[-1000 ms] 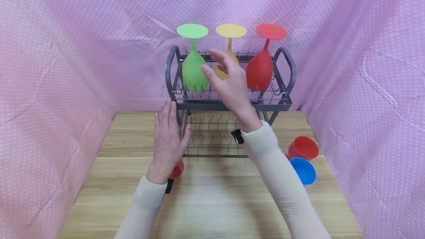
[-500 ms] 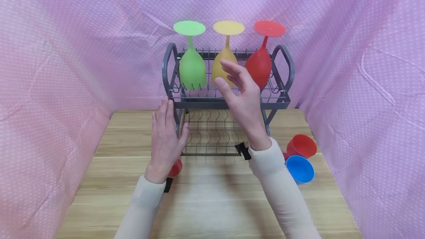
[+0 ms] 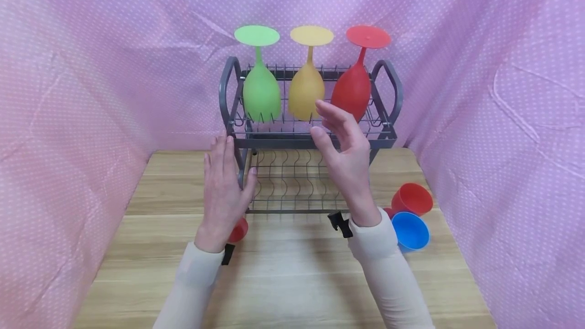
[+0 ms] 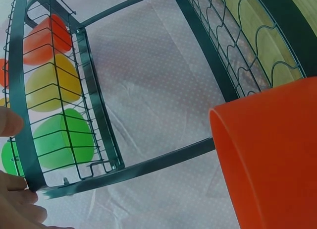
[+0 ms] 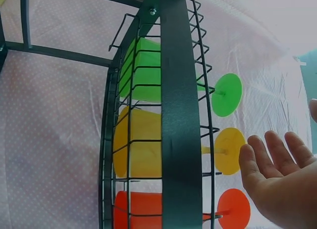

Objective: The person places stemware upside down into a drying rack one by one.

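Three wine goblets stand upside down in a row on the upper tier of a dark dish rack [image 3: 315,142]: a green goblet [image 3: 262,90], a yellow goblet [image 3: 306,90] and a red goblet [image 3: 352,88]. My left hand [image 3: 222,194] has straight fingers at the rack's front left corner; in the left wrist view its fingertips [image 4: 22,197] appear to touch the frame. In front of the yellow and red goblets, my right hand [image 3: 348,164] hovers with loosely bent fingers and nothing in them.
A red cup [image 3: 238,230] lies partly hidden by my left wrist; it looms large in the left wrist view. On the right of the wooden table [image 3: 283,278] are another red cup [image 3: 413,198] and a blue cup [image 3: 410,231]. Pink dotted cloth [image 3: 114,65] surrounds the table.
My right hand has drawn back from the yellow goblet, down and to the right, uncovering it. My left hand stays at the rack's corner. The whole head view has shifted slightly.
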Tool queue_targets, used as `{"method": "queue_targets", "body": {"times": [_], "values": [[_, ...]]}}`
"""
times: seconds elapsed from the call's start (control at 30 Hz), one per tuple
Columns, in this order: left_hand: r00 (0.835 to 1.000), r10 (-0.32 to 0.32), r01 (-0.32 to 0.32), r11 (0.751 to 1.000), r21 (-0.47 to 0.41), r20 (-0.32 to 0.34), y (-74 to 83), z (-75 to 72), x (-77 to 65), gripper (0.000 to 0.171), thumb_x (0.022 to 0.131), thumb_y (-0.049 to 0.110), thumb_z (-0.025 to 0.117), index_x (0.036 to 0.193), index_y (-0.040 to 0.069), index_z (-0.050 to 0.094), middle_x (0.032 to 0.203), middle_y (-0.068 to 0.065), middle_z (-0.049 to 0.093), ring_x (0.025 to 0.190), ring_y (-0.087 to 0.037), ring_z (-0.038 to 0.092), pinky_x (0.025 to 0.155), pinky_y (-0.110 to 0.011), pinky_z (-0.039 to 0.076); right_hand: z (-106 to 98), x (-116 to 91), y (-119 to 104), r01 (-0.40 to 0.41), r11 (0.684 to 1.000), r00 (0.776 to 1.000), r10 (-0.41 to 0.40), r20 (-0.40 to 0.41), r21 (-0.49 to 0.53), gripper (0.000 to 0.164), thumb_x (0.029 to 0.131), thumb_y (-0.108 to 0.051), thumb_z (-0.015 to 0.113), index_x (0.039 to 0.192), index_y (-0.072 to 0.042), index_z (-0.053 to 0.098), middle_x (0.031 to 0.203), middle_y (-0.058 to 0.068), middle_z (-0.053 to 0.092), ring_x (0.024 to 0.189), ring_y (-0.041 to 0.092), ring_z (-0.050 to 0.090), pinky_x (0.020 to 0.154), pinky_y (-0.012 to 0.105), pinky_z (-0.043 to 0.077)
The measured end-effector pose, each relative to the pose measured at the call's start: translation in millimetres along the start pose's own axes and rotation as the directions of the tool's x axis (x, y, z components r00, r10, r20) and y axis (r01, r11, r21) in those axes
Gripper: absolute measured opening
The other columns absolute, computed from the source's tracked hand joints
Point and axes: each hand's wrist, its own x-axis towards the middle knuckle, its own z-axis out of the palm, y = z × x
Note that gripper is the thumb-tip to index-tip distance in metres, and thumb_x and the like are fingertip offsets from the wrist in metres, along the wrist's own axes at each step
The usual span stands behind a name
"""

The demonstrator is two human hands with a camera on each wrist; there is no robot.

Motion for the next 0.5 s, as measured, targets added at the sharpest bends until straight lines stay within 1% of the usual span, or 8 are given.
{"method": "queue_targets", "body": {"times": [0.1, 0.2, 0.37, 0.5], "values": [[1.000, 0.006, -0.006, 1.000, -0.006, -0.013, -0.7, -0.4, -1.9, 0.080, 0.095, 0.023, 0.064, 0.160, -0.003, 0.027, 0.168, -0.024, 0.023, 0.157, -0.037, 0.018, 0.125, -0.060, 0.014, -2, -8, 2, -0.027, 1.000, 1.000, 0.027, 0.005, -0.008, 0.045, 0.097, -0.008, 0.069, 0.140, 0.000, 0.059, 0.141, 0.005, 0.064, 0.131, 0.025, 0.059, 0.111, 0.040, 0.048], [0.999, 0.010, -0.010, 1.000, -0.017, -0.034, -1.5, -1.0, -4.7, 0.080, 0.095, 0.023, 0.063, 0.161, -0.003, 0.027, 0.167, -0.026, 0.024, 0.156, -0.039, 0.021, 0.125, -0.059, 0.016, -4, -17, 5, -0.050, 0.999, 0.999, 0.050, 0.008, -0.022, 0.045, 0.097, -0.005, 0.069, 0.141, -0.001, 0.058, 0.142, 0.005, 0.063, 0.132, 0.024, 0.058, 0.111, 0.039, 0.048], [0.999, 0.002, -0.003, 1.000, -0.029, -0.042, -3.1, -2.6, -11.9, 0.076, 0.095, 0.027, 0.062, 0.159, -0.002, 0.032, 0.167, -0.024, 0.026, 0.155, -0.043, 0.021, 0.125, -0.059, 0.017, -9, -32, 11, -0.089, 0.996, 0.996, 0.089, 0.005, -0.022, 0.047, 0.095, 0.002, 0.069, 0.141, 0.001, 0.058, 0.144, 0.007, 0.062, 0.135, 0.024, 0.057, 0.112, 0.039, 0.047], [0.999, -0.003, 0.002, 1.000, -0.029, -0.038, -4.8, -4.4, -19.6, 0.072, 0.095, 0.028, 0.060, 0.155, -0.004, 0.037, 0.164, -0.024, 0.033, 0.153, -0.046, 0.024, 0.124, -0.060, 0.017, -13, -45, 15, -0.148, 0.989, 0.989, 0.148, 0.013, -0.026, 0.048, 0.095, 0.003, 0.068, 0.142, -0.001, 0.057, 0.145, 0.006, 0.061, 0.136, 0.023, 0.055, 0.113, 0.037, 0.046]]}}
